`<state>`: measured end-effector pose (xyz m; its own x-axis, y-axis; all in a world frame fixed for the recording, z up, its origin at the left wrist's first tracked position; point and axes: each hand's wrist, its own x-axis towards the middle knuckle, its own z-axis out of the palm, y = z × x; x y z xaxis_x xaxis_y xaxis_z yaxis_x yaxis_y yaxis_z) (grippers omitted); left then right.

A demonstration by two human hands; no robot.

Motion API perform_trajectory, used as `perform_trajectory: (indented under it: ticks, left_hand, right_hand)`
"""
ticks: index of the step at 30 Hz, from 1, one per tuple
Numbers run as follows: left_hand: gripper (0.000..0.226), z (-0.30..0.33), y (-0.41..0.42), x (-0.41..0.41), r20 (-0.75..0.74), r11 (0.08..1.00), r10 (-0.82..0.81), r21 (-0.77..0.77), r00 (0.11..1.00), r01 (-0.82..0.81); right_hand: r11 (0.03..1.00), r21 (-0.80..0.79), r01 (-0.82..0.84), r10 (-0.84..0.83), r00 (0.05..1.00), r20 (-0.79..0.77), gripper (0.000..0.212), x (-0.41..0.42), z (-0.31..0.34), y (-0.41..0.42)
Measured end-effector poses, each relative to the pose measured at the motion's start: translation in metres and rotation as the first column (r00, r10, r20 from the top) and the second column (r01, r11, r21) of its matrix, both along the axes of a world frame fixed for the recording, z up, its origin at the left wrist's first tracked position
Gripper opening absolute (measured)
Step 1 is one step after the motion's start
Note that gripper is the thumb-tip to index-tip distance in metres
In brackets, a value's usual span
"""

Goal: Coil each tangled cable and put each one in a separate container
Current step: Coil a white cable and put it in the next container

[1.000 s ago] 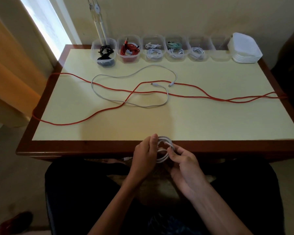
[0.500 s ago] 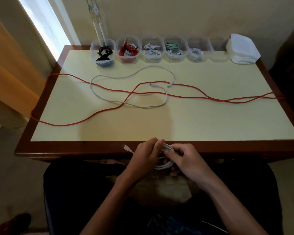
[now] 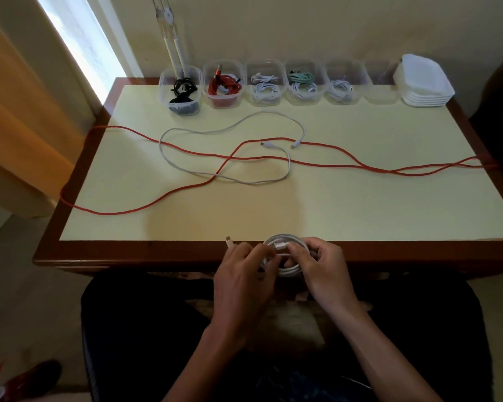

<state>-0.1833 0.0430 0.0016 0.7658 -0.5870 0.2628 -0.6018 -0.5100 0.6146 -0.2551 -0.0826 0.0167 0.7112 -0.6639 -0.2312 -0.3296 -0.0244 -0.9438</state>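
A coiled white cable sits between both hands at the table's near edge. My left hand pinches its loose end, whose plug sticks out to the left. My right hand grips the coil's right side. On the table lie a long red cable and a loose grey-white cable, crossing each other. A row of clear containers stands along the far edge; one container at the right looks to hold nothing.
The other containers hold a black cable, a red cable, white cables and a teal cable. A stack of white lids sits at the far right. The red cable hangs over both table sides.
The coil rose slightly toward the table edge. My left hand drew the loose plug end out to the left, and my right hand closed over the coil's right side.
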Motion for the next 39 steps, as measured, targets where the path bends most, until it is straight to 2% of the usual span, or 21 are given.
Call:
perform_trajectory:
  ticks: [2, 5, 8, 11, 15, 17, 19, 22, 27, 30, 34, 39]
  left_hand:
    - [0.014, 0.004, 0.0, 0.002, -0.036, 0.999, -0.031, 0.04, 0.999, 0.032]
    - [0.008, 0.011, -0.001, 0.005, -0.102, 0.998, -0.048, 0.034, 0.994, 0.052]
    - [0.012, 0.018, 0.0, 0.006, -0.084, 0.997, -0.062, 0.03, 0.995, 0.064]
    - [0.013, 0.019, 0.005, 0.011, -0.046, 0.992, -0.112, 0.051, 0.993, 0.114]
    - [0.022, 0.017, 0.011, 0.017, 0.064, 0.963, -0.247, 0.131, 0.967, 0.237]
    - [0.029, 0.015, 0.014, 0.017, 0.144, 0.945, -0.304, 0.167, 0.942, 0.28]
    - [0.027, 0.009, 0.017, 0.019, 0.199, 0.939, -0.331, 0.165, 0.922, 0.301]
    - [0.023, 0.004, 0.019, 0.021, 0.2, 0.935, -0.351, 0.13, 0.915, 0.33]
    - [0.036, -0.004, 0.02, 0.024, 0.204, 0.951, -0.304, 0.114, 0.93, 0.286]
    - [0.032, -0.01, 0.024, 0.025, 0.295, 0.96, -0.271, 0.02, 0.916, 0.278]
    - [0.012, -0.005, 0.024, 0.021, 0.35, 0.944, -0.279, -0.071, 0.894, 0.322]
    - [0.012, -0.008, 0.035, 0.018, 0.229, 0.924, -0.344, -0.088, 0.911, 0.371]
  right_hand:
    - [0.998, 0.047, 0.034, -0.034, 0.999, 0.006, 0.009, 0.001, 0.0, 0.002]
    - [0.966, 0.245, 0.08, -0.091, 0.995, 0.031, 0.009, 0.0, 0.002, 0.002]
    - [0.891, 0.447, 0.077, -0.11, 0.993, 0.047, 0.012, -0.001, 0.006, 0.003]
    - [0.854, 0.521, 0.009, -0.034, 0.999, 0.037, 0.016, -0.005, 0.009, 0.002]
    - [0.847, 0.529, -0.056, 0.06, 0.998, 0.009, 0.019, -0.01, 0.012, -0.001]
    - [0.861, 0.504, -0.064, 0.096, 0.995, -0.038, 0.021, -0.01, 0.011, -0.003]
    - [0.871, 0.486, -0.075, 0.144, 0.984, -0.107, 0.025, -0.009, 0.007, -0.003]
    - [0.853, 0.516, -0.07, 0.186, 0.966, -0.177, 0.029, -0.005, 0.002, -0.003]
    - [0.781, 0.621, -0.07, 0.194, 0.972, -0.135, 0.027, -0.004, 0.003, -0.002]
    - [0.772, 0.635, -0.015, 0.141, 0.979, -0.15, 0.027, -0.002, 0.001, 0.005]
    - [0.801, 0.593, 0.087, 0.052, 0.975, -0.214, 0.031, 0.003, -0.002, 0.005]
    - [0.776, 0.585, 0.235, -0.126, 0.967, -0.221, 0.029, 0.005, 0.004, -0.013]
